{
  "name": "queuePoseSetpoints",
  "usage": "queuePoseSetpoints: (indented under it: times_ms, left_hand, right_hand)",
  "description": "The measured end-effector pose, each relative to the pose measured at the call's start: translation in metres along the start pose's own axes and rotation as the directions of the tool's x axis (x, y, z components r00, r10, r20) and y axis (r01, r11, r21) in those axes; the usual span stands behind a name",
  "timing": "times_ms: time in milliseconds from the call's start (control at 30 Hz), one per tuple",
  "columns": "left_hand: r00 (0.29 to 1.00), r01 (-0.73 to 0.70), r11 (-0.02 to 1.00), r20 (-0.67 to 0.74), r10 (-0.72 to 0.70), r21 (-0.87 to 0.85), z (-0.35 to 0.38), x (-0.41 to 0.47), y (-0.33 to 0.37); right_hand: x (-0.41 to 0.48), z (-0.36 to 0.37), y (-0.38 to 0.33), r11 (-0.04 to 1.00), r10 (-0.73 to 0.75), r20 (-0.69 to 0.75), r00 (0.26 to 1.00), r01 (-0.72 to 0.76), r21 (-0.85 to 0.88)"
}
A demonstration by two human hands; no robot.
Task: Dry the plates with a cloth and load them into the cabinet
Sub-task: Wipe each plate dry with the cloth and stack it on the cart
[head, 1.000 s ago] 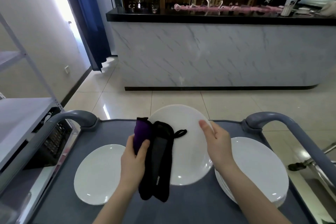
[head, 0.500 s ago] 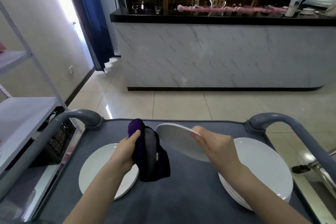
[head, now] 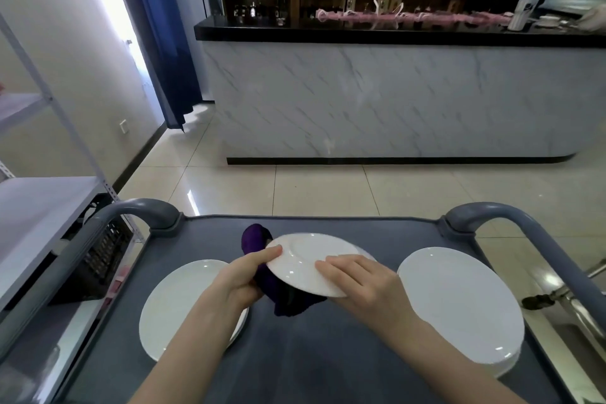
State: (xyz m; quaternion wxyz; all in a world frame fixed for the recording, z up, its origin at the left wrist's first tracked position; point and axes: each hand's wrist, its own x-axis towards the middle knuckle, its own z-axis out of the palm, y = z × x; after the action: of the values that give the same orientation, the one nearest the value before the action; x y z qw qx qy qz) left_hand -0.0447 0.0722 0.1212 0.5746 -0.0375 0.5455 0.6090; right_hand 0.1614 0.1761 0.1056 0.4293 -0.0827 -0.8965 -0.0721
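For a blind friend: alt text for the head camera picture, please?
A white plate is held upside down above a grey cart: the left hand grips a purple cloth beneath it, the right hand its near edge. A left plate and a right stack flank it.

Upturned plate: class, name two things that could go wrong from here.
1. The upturned plate, held in the air between the left hand and right hand over the purple cloth, could slip and chip.
2. The right forearm passes close to the stack of plates; a swing might knock it.
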Motion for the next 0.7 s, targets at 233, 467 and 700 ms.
queuePoseSetpoints:
  times_ms: [233,467,700]
  left_hand:
    - [0.966,-0.224,0.970,0.112,0.234,-0.097,-0.014,-0.002,-0.007]
    - [0.954,-0.247,0.960,0.143,0.265,-0.133,-0.029,-0.001,-0.015]
    - [0.947,-0.291,0.957,0.138,0.289,-0.009,-0.041,-0.003,-0.019]
  right_hand:
    - [-0.017,-0.008,-0.005,0.547,0.559,0.489,0.669,-0.741,0.390]
    - [-0.014,-0.015,0.011,-0.463,0.285,0.816,0.503,-0.673,0.577]
    - [0.002,0.000,0.006,-0.644,0.431,0.836,0.339,-0.533,0.548]
